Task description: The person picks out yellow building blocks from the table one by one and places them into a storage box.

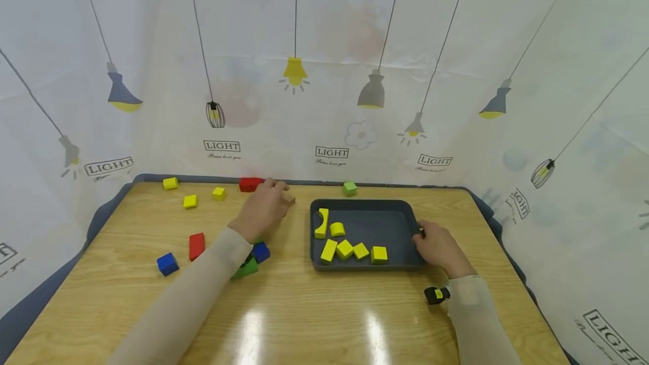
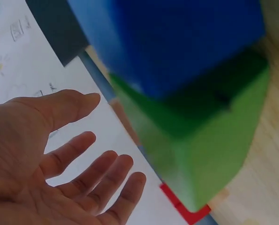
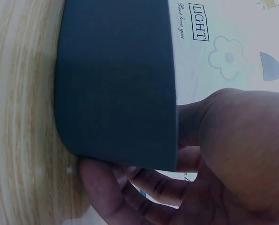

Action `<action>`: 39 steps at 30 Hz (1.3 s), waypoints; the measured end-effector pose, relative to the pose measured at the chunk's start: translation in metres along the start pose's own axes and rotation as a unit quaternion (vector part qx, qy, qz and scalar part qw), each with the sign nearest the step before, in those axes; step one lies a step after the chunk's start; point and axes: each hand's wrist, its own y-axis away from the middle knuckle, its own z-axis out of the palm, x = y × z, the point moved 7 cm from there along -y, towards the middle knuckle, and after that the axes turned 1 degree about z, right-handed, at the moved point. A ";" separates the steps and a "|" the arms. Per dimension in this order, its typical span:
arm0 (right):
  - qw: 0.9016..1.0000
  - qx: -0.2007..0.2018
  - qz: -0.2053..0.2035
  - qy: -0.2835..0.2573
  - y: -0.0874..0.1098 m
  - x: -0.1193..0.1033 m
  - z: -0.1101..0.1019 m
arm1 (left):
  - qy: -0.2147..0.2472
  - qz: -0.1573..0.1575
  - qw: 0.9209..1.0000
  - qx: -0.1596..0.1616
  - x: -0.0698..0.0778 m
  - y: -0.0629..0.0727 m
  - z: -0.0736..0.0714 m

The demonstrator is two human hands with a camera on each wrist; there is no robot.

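Observation:
My right hand (image 1: 440, 245) grips the right end of a dark grey tray (image 1: 365, 267); in the right wrist view, the thumb is at the rim and the fingers (image 3: 101, 187) curl under the tray's corner. Yellow blocks of several shapes, among them an arched block (image 1: 323, 230), lie in the tray. To its left, my left hand (image 1: 263, 207) reaches over the table beside a small brown block (image 1: 292, 201). The left wrist view shows its fingers (image 2: 116, 173) loosely spread, holding nothing. A red block (image 1: 248, 185) lies just past that hand, partly covered by it in the head view.
Under the left forearm are a blue block (image 1: 261, 252) and a green block (image 1: 247, 268). Further left lie another blue block (image 1: 167, 264), a red block (image 1: 196, 246) and yellow blocks (image 1: 190, 201). A light green block (image 1: 350, 188) sits behind the tray, near the printed curtain (image 1: 284, 145).

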 end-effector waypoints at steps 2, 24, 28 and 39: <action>1.000 -0.001 0.002 -0.002 0.001 0.000 0.000 | 0.000 -0.007 1.000 -0.006 -0.006 -0.001 0.002; 1.000 0.000 0.000 -0.008 0.000 0.002 -0.001 | -0.030 -0.052 0.992 -0.111 -0.029 -0.012 0.018; 1.000 0.001 0.001 -0.008 0.000 0.002 0.001 | -0.037 -0.048 0.993 -0.102 -0.029 -0.011 0.018; 1.000 0.002 0.002 -0.004 -0.001 0.002 0.001 | -0.068 -0.039 0.994 -0.074 -0.029 -0.006 0.008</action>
